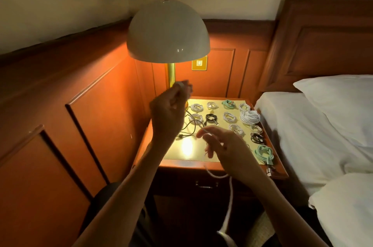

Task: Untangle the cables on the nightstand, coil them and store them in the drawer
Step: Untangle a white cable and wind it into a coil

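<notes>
Fingers (178,93) of left hand (166,111) pinch the white cable (230,194) — right hand (228,149) fingers blurred, grip unclear.

The wooden bench (181,165) has a pale yellow top (175,155) with a bright glare near the front. A lamp (170,74) stands at its back left corner. Coils lie in rough rows across the top. Most are white coils (196,107), with a bigger one (250,117) at the right. There are two mint coils (229,103), back and front right, and two black coils (211,118). A loose black cable (188,132) sprawls near the lamp.
</notes>
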### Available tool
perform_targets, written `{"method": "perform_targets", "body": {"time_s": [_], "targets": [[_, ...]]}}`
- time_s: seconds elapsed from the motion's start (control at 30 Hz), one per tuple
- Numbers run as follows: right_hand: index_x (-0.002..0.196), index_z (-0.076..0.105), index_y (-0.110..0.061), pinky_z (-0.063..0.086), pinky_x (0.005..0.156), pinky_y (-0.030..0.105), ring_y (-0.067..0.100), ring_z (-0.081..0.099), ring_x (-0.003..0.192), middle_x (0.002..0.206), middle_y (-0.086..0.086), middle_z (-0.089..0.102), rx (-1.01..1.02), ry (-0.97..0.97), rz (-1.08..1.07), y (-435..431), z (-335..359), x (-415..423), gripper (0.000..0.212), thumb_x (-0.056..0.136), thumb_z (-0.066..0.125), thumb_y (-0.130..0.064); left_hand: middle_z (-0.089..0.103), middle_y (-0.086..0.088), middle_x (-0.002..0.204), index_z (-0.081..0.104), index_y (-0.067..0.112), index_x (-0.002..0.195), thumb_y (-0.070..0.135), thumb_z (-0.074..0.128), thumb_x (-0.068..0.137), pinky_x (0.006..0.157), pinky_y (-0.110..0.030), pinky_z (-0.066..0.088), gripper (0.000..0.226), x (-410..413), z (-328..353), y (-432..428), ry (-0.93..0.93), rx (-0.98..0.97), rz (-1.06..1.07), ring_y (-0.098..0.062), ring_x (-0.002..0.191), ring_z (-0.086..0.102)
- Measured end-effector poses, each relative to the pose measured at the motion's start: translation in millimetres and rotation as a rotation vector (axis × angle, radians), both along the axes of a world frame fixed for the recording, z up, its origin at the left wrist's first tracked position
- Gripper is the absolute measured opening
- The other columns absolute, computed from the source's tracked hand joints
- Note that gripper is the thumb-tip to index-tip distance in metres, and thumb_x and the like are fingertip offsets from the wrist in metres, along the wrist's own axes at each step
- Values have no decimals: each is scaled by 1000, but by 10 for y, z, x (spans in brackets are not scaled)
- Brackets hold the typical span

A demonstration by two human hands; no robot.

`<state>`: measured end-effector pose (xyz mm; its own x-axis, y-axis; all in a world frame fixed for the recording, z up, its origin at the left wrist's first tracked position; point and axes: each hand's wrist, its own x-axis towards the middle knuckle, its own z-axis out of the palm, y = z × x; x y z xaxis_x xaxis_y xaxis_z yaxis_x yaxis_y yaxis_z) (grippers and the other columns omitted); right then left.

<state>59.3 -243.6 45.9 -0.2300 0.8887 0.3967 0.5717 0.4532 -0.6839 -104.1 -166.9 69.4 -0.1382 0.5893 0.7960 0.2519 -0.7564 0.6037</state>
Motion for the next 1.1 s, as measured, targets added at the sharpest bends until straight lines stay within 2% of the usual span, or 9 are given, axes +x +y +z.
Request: {"method": "perform_targets", "body": {"time_s": [0.1, 0.27, 0.43, 0.6, 0.7, 0.77, 0.9, 0.97, 1.1], "targets": [[104, 72, -29, 53, 68, 23, 1, 64, 61, 65, -12, 68, 72, -145, -66, 56, 148, 155, 21, 99, 53, -37, 74, -9, 98, 69, 1, 101, 7, 60, 99, 75, -22, 58, 11, -116, -197, 61, 676, 189, 67, -14, 85, 71], [106, 77, -31, 55, 69, 31, 7, 66, 65, 77, -7, 75, 283, -424, -102, 210, 409, 540, 28, 90, 59, -45, 64, 1, 74, 66, 6, 86, 9, 49, 104, 62, -30, 52, 24, -352, -230, -93, 747, -366, -501, -10, 66, 60], [115, 73, -27, 53, 64, 32, 6, 58, 65, 73, -18, 66, 444, -314, 65, 329, 342, 480, 42, 104, 39, -48, 61, -4, 73, 72, 3, 92, 25, 61, 97, 66, -24, 47, 26, -382, -81, -358, -10, -736, -1199, -12, 65, 56], [106, 66, -27, 50, 63, 20, 4, 63, 57, 60, -7, 64, 232, -135, 2, 317, 176, 149, 33, 100, 41, -47, 70, -16, 85, 69, -12, 102, 7, 58, 90, 64, -21, 60, 25, -165, 106, -275, -1217, -798, -1334, -18, 72, 73], [106, 65, -29, 43, 57, 10, 1, 62, 53, 60, -6, 66, 68, -104, -6, 313, 13, 25, 15, 101, 52, -33, 72, -19, 89, 62, -10, 110, 5, 54, 96, 60, -24, 60, 22, 20, 172, -120, -1473, -695, -1039, -22, 73, 74], [108, 65, -30, 42, 57, 9, 0, 60, 51, 59, -7, 66, -3, -114, 10, 259, -47, -12, 12, 101, 56, -26, 74, -15, 94, 66, -2, 107, 8, 57, 98, 70, -26, 60, 16, 143, 74, -24, -1219, -564, -647, -21, 84, 75], [105, 69, -32, 53, 57, 17, -1, 61, 51, 57, -18, 58, 126, -230, -59, 131, -17, 59, 24, 99, 48, -41, 76, -7, 99, 72, 3, 103, 19, 57, 102, 81, -21, 58, 22, 138, -308, 128, 72, -3, 107, -14, 93, 73], [105, 73, -31, 57, 61, 26, 1, 64, 54, 59, -16, 63, 74, -195, -88, 137, 57, 222, 28, 97, 49, -43, 74, -9, 106, 71, 2, 108, 13, 59, 101, 84, -10, 52, 18, 67, -425, 131, 522, 158, 134, -15, 95, 72], [112, 75, -29, 60, 66, 36, 6, 66, 59, 70, -12, 72, 100, -297, -179, 147, 151, 479, 22, 91, 69, -24, 69, -5, 85, 67, 4, 89, 7, 55, 101, 68, -34, 57, 18, -4, -486, 11, 722, -56, -281, -13, 76, 67]]}}
